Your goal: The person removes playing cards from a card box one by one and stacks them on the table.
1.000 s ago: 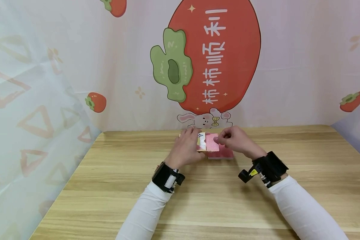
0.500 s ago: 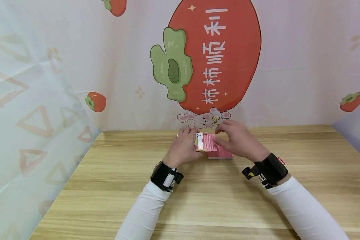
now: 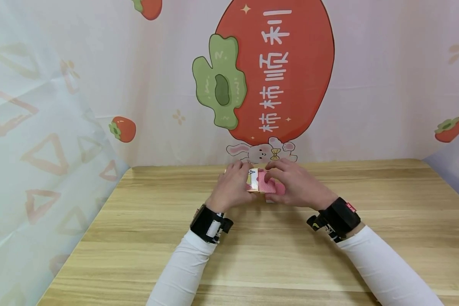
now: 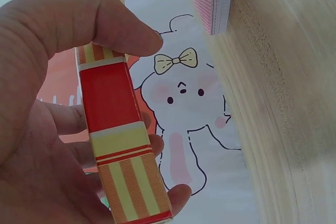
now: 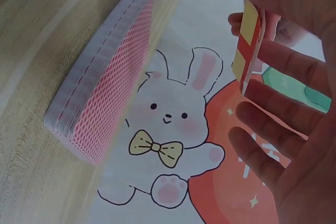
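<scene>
Printed backdrop (image 3: 157, 85) lines the wooden table's (image 3: 252, 259) back edge, close behind the hands; wood stretches wide either side; left hand (image 3: 230, 187) curls round a card box (image 4: 113, 98) above the table, its contents unclear; right hand (image 3: 300, 183), fingers loosely spread, is at the box's pink-patterned end, touch uncertain; card deck (image 5: 105, 77) rests near the edge.

Right hand (image 3: 297, 183) shifted left, nearer left hand (image 3: 229, 188), card stack (image 5: 107, 80) more hidden in head view
</scene>
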Demonstrator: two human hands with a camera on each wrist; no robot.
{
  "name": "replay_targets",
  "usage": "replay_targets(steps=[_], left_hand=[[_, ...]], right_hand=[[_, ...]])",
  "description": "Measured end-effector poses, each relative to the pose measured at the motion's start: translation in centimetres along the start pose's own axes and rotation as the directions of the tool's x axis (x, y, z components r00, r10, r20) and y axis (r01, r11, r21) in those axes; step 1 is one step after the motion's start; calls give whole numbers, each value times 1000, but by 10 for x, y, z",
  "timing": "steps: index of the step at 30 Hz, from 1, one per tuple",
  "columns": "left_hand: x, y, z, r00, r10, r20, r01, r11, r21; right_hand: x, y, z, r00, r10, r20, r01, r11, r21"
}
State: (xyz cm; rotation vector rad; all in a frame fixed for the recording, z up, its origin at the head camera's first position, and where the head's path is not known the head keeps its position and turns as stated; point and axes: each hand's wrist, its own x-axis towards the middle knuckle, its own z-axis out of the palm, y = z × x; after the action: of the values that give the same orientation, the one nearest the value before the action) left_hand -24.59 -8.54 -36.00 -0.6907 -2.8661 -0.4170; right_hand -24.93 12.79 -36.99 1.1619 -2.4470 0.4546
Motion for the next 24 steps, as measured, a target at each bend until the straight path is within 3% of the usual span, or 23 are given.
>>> replay_targets(steps=[12, 24], left_hand=[[0, -3, 1, 1000, 10, -5, -10, 1000, 6], [-1, 0, 4, 999, 11, 49, -13, 999, 42]], right_hand=[[0, 0, -3, 999, 28, 42, -27, 999, -17], [1, -10, 1, 983, 141, 121, -143, 990, 7]])
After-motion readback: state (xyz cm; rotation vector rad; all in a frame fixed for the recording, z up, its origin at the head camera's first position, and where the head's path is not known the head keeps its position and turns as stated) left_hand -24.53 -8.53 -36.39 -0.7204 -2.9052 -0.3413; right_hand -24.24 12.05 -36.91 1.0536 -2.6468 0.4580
